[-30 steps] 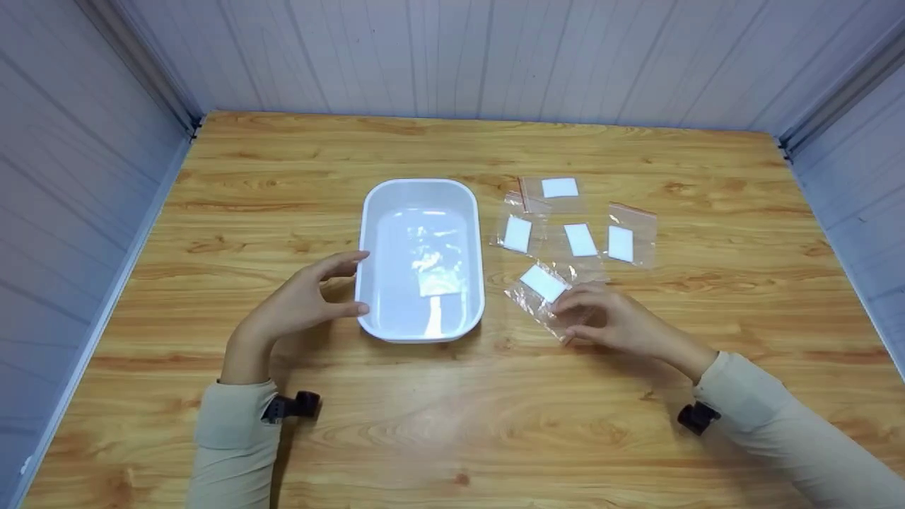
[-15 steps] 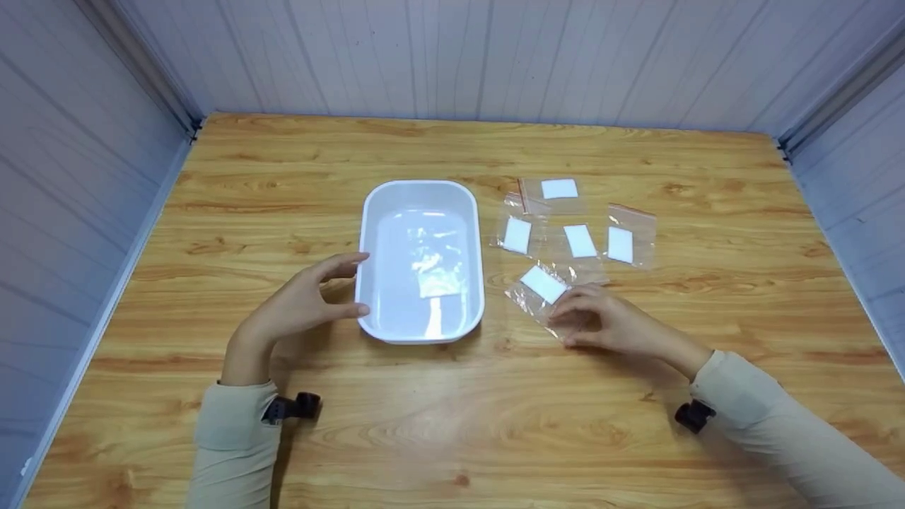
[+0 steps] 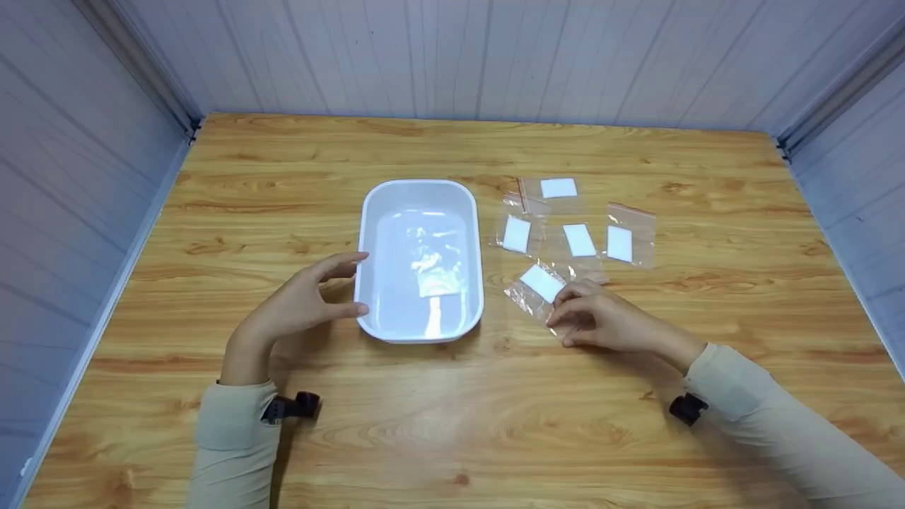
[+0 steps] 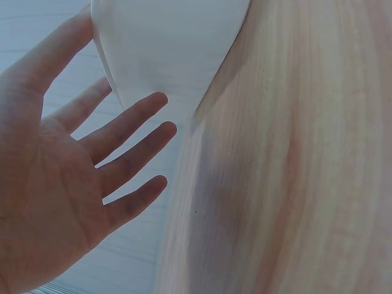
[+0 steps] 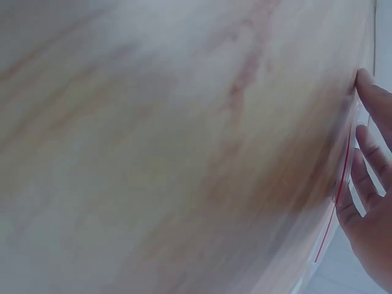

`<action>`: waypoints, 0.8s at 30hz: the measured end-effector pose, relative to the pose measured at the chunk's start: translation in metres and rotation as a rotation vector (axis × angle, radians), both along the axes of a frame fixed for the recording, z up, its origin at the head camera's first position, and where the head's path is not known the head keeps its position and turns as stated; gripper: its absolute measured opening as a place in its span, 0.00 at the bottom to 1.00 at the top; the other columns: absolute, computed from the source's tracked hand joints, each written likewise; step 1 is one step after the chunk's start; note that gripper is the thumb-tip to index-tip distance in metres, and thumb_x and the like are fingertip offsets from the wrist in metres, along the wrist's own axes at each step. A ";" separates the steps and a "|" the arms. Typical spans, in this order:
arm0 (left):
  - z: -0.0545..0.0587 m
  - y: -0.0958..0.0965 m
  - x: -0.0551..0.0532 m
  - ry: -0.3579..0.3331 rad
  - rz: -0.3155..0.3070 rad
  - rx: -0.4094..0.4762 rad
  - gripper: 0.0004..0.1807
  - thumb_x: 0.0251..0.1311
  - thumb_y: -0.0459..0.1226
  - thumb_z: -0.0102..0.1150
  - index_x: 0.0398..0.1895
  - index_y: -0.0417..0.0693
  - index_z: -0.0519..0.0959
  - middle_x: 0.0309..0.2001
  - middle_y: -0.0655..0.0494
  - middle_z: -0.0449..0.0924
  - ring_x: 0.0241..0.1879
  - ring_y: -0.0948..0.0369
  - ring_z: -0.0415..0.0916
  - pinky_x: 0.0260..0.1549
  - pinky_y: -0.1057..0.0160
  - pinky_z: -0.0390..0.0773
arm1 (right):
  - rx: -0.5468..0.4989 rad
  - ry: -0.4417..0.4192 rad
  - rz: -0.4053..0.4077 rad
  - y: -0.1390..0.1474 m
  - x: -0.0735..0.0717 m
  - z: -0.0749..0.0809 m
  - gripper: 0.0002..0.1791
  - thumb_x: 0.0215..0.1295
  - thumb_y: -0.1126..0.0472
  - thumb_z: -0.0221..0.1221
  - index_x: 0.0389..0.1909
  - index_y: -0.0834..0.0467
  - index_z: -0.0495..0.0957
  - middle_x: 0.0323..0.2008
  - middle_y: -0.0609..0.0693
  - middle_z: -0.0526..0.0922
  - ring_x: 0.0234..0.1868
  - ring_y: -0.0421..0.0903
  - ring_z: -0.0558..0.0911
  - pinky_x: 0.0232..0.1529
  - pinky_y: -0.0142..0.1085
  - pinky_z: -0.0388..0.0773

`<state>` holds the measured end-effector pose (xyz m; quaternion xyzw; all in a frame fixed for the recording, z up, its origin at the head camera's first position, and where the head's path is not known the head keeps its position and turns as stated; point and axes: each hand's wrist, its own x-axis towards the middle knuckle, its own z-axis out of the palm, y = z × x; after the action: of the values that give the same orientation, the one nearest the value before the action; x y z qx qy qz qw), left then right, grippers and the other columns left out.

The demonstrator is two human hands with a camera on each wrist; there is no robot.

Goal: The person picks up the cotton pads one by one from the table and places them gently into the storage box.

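My left hand (image 3: 297,300) touches the near left rim of a white plastic tub (image 3: 393,247), fingers and thumb spread apart. In the left wrist view its fingers (image 4: 138,116) lie straight along the tub's outer wall. Inside the tub lies a clear zip bag (image 3: 435,283) with a pale insert. My right hand (image 3: 608,318) is over the lower corner of another zip bag (image 3: 543,284) holding a white card. Its fingertips and thumb tip rest at the bag with a gap between them. The red seal strip (image 5: 343,168) shows beside the fingers in the right wrist view.
Several more zip bags with white cards lie right of the tub, one at the back (image 3: 559,188), one at the right (image 3: 620,244), some overlapping. Pale panel walls (image 3: 452,56) close off the wooden table (image 3: 424,410) at the back and sides.
My right hand has shifted slightly left on the near bag, and its fingertips have come a little closer to the thumb. The left hand and the tub have stayed in place.
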<state>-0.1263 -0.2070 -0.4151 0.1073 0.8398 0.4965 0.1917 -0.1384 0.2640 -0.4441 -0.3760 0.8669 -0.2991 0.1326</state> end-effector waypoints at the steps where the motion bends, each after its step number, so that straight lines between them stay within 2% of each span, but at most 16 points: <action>1: 0.000 0.000 0.000 0.001 -0.002 0.001 0.46 0.53 0.51 0.74 0.74 0.57 0.64 0.69 0.45 0.65 0.71 0.45 0.56 0.67 0.36 0.54 | 0.001 0.001 0.001 0.000 0.000 0.000 0.13 0.54 0.59 0.73 0.42 0.51 0.87 0.48 0.49 0.78 0.53 0.49 0.73 0.56 0.46 0.70; 9: 0.001 0.001 -0.001 0.006 -0.002 -0.003 0.46 0.52 0.50 0.74 0.74 0.56 0.64 0.69 0.44 0.66 0.71 0.44 0.57 0.67 0.36 0.55 | 0.017 -0.006 -0.023 -0.003 -0.002 0.000 0.08 0.56 0.58 0.72 0.37 0.49 0.87 0.46 0.46 0.77 0.51 0.45 0.73 0.55 0.46 0.72; 19: -0.001 0.001 -0.001 -0.015 0.005 -0.006 0.46 0.52 0.51 0.74 0.74 0.57 0.64 0.69 0.45 0.65 0.71 0.45 0.57 0.67 0.36 0.55 | -0.011 -0.119 -0.054 -0.003 -0.002 0.003 0.05 0.61 0.57 0.69 0.38 0.50 0.86 0.46 0.46 0.75 0.50 0.44 0.77 0.50 0.34 0.80; 24: -0.001 0.001 -0.001 -0.029 0.015 -0.019 0.48 0.51 0.52 0.75 0.74 0.58 0.63 0.70 0.46 0.65 0.71 0.45 0.56 0.67 0.36 0.54 | -0.036 -0.124 -0.039 -0.002 -0.002 0.003 0.04 0.63 0.59 0.68 0.38 0.51 0.86 0.46 0.46 0.76 0.48 0.43 0.80 0.48 0.32 0.81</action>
<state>-0.1275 -0.2061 -0.4162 0.0921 0.8424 0.4913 0.2013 -0.1403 0.2621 -0.4410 -0.3422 0.8587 -0.3400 0.1731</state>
